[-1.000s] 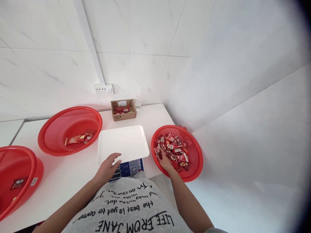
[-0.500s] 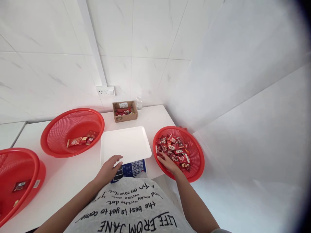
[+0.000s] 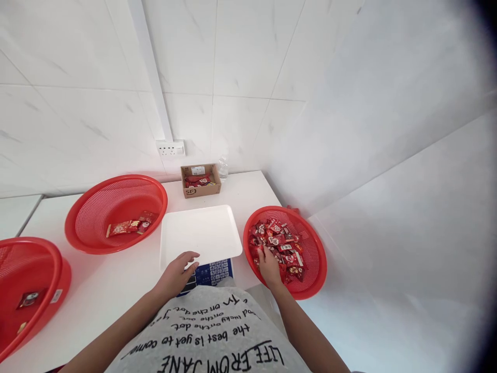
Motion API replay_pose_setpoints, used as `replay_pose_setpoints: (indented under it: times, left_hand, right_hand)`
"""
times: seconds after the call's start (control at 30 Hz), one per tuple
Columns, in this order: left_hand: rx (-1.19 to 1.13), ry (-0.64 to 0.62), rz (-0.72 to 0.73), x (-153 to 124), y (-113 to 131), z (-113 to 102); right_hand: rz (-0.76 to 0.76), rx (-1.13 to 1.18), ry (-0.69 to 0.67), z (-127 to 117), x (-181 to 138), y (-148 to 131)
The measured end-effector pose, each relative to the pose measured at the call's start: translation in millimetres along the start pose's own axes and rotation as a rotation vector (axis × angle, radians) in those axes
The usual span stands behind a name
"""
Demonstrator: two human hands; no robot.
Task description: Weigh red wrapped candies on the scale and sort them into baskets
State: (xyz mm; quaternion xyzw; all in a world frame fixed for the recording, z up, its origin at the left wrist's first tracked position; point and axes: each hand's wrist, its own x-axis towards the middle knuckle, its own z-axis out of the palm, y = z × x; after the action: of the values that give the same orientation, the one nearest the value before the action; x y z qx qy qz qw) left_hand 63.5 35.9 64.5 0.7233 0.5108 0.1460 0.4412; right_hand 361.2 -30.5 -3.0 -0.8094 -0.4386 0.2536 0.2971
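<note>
My right hand (image 3: 269, 267) reaches into the right red basket (image 3: 316, 254), its fingers pinched on a small red snack packet at the left of the pile. Many red packets (image 3: 285, 247) lie loose in that basket. My left hand (image 3: 180, 269) hovers at the front edge of the white tray (image 3: 200, 233), fingers apart and holding nothing. That bare tray sits on top of a scale, whose blue keypad (image 3: 217, 272) shows partly below it.
A red basket (image 3: 85, 207) at the left holds a few red packets. Nearer left stands another red basket (image 3: 58, 280) with a dark red packet. A small cardboard box (image 3: 202, 190) with red packets and a clear plastic item (image 3: 223, 168) stand by the wall.
My right hand has turned, and its spread fingers have closed into a pinch on a packet in the right basket. My left hand has stayed almost still by the tray.
</note>
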Motion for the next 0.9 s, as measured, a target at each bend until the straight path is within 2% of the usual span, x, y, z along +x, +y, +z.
replay_pose_setpoints:
  times: [0.1,0.17,0.3,0.4,0.5,0.6,0.7,0.9]
  left_hand:
    - [-0.036,-0.014,-0.027,1,13,-1]
    - [-0.079,-0.043,-0.04,2,26,-2]
    - [-0.274,-0.147,-0.032,2,51,-5]
    - [-0.414,-0.173,-0.027,1,62,-6]
    - [-0.504,-0.119,-0.089,0,65,-10]
    - [-0.687,-0.103,-0.155,-3,68,-16]
    - [-0.782,-0.11,-0.179,-6,71,-21]
    - [-0.743,-0.11,-0.164,-8,66,-21]
  right_hand:
    - [0.065,0.073,0.11,-15,5,-26]
    - [0.037,0.171,0.099,-22,3,-53]
    - [-0.131,0.395,-0.147,-19,-15,-110]
    - [-0.178,0.513,-0.345,-8,-29,-136]
    - [-0.179,0.599,-0.489,1,-37,-147]
    - [-0.115,0.646,-0.541,3,-37,-150]
    - [-0.084,0.59,-0.525,4,-35,-149]
    - [-0.164,0.444,-0.453,8,-34,-151]
